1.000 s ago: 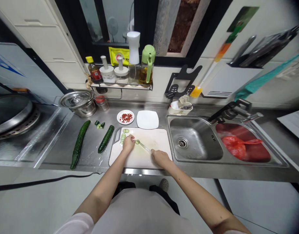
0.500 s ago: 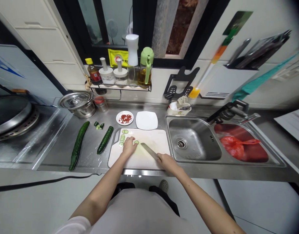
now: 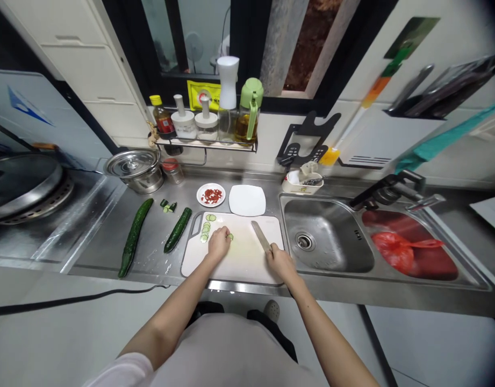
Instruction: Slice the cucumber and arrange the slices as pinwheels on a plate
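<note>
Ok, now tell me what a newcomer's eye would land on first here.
Probably the bright red plastic bag in the right sink basin. Next, likely the knife in the grip of the right hand, above the white cutting board, and the two dark green cucumbers on the steel counter left of that board.

I see bare board (image 3: 243, 269) between the left hand (image 3: 219, 243) and the knife (image 3: 260, 235), room for a hand to pass. Slices (image 3: 206, 228) obstruct its far left corner; plate (image 3: 247, 200) and dish (image 3: 210, 205) block the way behind, the short cucumber (image 3: 178, 230) the left. The left basin (image 3: 331, 252) lies open.
</note>
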Tool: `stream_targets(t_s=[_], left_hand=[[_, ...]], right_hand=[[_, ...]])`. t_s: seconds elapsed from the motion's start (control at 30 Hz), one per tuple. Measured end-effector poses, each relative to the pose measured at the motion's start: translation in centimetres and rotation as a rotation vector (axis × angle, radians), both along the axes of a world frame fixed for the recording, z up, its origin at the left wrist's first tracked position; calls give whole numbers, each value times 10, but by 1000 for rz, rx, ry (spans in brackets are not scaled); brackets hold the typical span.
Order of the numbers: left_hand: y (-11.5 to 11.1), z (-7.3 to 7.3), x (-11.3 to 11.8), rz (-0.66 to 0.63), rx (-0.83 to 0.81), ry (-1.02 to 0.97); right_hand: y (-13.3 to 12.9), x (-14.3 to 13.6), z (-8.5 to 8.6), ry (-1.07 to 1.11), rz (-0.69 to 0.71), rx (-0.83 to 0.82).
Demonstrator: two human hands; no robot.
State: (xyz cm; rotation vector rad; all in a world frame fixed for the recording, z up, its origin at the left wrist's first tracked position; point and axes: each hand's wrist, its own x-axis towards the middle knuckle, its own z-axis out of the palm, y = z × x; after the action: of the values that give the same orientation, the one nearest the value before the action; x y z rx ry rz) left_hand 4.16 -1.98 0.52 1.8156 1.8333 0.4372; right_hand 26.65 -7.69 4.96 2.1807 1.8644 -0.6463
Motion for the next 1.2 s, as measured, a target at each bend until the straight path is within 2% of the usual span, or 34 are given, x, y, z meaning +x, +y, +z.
stream_targets(t_s=[0.13, 0.23, 0.37, 0.53, 0.77, 0.93, 1.07, 1.2], left_hand=[[-11, 2, -8, 54, -12, -121], [-24, 1, -28, 173, -25, -190], [-36, -2, -63, 336, -7, -189], [-34, -6, -90, 421, 9, -137], [-27, -13, -92, 400, 36, -126], [-27, -18, -92, 348, 63, 5], [-25, -18, -93, 311, 68, 44], [-23, -15, -94, 289, 40, 54]], right_hand=[[2, -2, -2, -19, -3, -5], [4, -3, -2, -15, 6, -24], [5, -6, 0, -22, 23, -30], [6, -7, 3, -26, 30, -42], [6, -8, 6, -21, 21, -58], [7, -7, 1, -15, 21, -68], [7, -6, -4, -23, 27, -57], [7, -6, -1, -27, 26, -61]])
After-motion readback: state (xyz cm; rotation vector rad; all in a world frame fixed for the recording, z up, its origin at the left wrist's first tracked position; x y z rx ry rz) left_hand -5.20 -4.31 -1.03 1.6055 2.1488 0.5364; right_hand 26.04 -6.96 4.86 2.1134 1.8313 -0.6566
